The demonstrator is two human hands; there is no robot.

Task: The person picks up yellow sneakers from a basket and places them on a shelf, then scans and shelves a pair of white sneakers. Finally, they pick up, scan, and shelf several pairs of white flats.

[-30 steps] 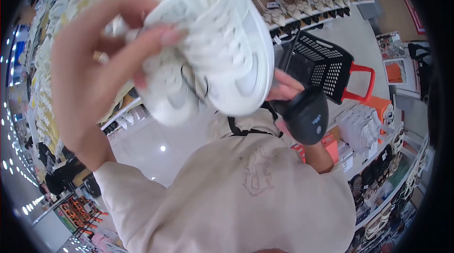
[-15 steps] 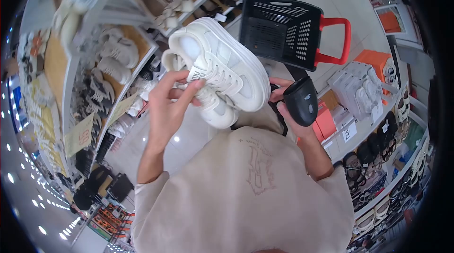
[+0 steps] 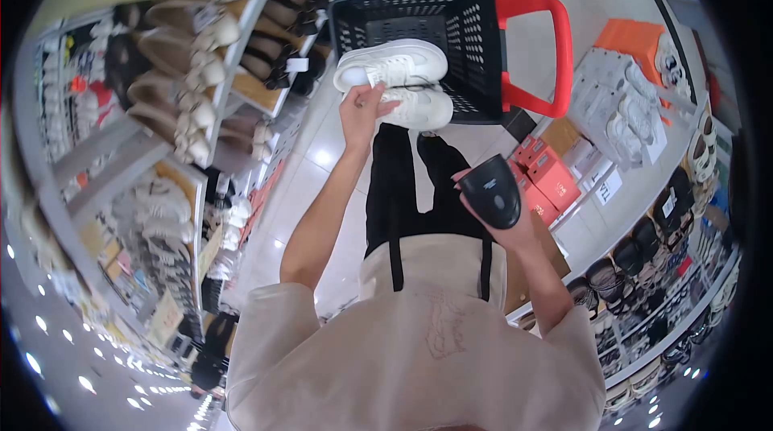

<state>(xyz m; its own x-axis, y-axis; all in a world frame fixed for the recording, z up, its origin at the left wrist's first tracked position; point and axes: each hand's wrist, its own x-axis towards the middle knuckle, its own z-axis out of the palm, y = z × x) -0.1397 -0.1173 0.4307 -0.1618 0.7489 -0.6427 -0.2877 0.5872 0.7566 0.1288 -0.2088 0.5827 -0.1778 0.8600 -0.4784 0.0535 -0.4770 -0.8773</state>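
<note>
A pair of white lace-up sneakers (image 3: 415,67) hangs from my left hand (image 3: 365,113), whose thumb and fingers pinch them at the heel and tongue end. They overlap the near left part of a black shopping basket (image 3: 475,53) with a perforated wall and a red handle (image 3: 557,57). Lower and to the right, my right hand (image 3: 515,226) is wrapped round a black handheld barcode scanner (image 3: 491,192) with a rounded top and a small pale logo. Most of that hand's fingers are hidden behind the scanner.
Shelves with flats and loafers (image 3: 197,121) rise on the left. Red shoe boxes (image 3: 547,177), clear boxes (image 3: 616,101) of white shoes and an orange box (image 3: 632,41) stand on the right. Racks of sandals (image 3: 644,238) line the lower right. Tiled floor (image 3: 314,161) lies below.
My left hand has carried the sneakers forward, away from my chest, to the basket. The scanner in my right hand has come slightly lower and left in view.
</note>
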